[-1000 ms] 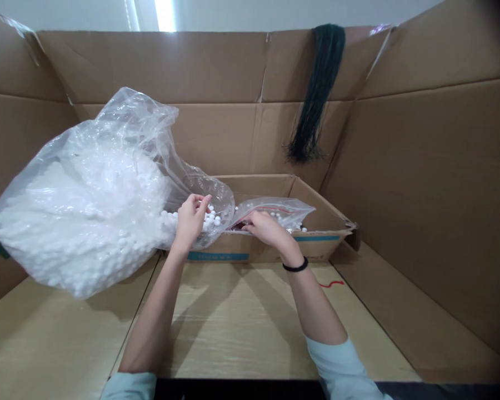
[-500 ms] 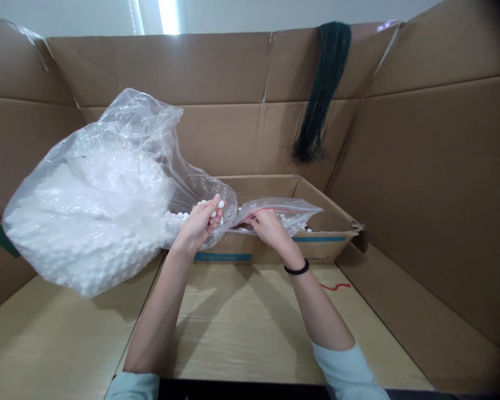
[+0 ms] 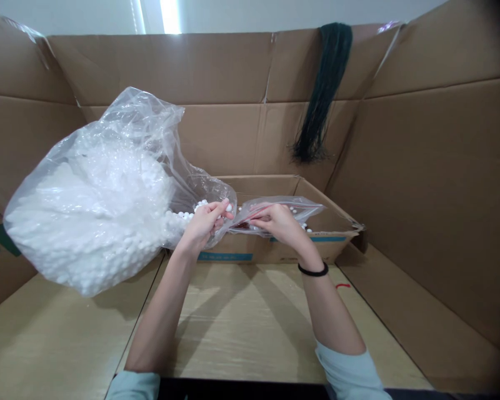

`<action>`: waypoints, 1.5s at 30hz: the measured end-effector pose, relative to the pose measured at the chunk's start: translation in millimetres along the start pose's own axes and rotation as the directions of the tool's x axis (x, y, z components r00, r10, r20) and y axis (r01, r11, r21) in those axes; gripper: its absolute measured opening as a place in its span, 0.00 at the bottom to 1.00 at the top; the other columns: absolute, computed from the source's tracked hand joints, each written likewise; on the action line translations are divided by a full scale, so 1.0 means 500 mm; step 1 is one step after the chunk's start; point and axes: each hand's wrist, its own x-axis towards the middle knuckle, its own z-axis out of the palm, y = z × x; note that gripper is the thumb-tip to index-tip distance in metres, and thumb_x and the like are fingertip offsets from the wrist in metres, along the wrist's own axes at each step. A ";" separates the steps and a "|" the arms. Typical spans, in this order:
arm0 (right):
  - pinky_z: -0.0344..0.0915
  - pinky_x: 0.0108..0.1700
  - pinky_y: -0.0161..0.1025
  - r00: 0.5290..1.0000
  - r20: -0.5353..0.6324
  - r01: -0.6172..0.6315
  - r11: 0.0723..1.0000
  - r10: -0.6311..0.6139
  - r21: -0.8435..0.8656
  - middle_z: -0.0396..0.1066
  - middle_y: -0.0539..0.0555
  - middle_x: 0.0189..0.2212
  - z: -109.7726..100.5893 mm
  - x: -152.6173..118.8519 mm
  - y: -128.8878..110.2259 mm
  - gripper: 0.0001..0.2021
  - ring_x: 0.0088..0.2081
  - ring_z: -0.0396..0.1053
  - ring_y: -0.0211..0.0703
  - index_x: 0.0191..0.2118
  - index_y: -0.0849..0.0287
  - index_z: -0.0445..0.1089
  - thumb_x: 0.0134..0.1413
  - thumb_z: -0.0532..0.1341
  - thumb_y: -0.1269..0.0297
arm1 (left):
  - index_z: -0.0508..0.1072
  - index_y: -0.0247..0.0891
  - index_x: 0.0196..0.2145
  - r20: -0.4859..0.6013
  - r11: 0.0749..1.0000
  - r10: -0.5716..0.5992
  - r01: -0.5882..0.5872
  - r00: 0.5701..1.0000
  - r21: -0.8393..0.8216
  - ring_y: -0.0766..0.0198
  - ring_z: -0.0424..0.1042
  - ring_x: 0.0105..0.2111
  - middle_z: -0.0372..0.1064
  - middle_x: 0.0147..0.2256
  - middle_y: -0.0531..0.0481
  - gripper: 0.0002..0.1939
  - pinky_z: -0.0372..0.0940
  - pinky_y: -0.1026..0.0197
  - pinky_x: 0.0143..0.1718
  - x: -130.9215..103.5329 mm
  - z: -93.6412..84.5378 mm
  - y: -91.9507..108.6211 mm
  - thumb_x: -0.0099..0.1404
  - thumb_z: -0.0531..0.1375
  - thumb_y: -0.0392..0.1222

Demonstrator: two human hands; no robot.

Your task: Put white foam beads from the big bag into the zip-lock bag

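Observation:
My left hand is at the mouth of a large clear plastic bag, thumb and fingers closed on a small white foam-like ball. More white balls fill the bag and trail toward its opening. To the right, a zip bag with a red seal line lies spread in the cardboard box. My right hand is at its opening, fingertips pinched together beside some dark reddish bits. Whatever those fingertips hold is too small to make out.
Tall cardboard walls surround the wooden table. A bundle of dark green strands hangs over the back wall. Behind my right forearm, a short red cord lies on the table. Several small white balls sit at the box's right side.
My left fingers have moved slightly right and closed up around a ball at the fingertips. My right hand has drawn back a little to the right, its fingers now showing more.

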 end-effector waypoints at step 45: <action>0.73 0.37 0.35 0.955 -0.298 0.175 0.790 0.009 0.587 0.74 0.54 0.37 0.025 -0.008 -0.046 0.09 0.37 0.73 0.40 0.32 0.55 0.78 0.38 0.69 0.67 | 0.59 0.34 0.18 0.192 0.995 0.093 -0.086 0.977 -0.048 0.78 0.46 0.15 0.49 0.16 0.59 0.21 0.40 0.68 0.17 -0.022 0.033 0.012 0.58 0.60 0.51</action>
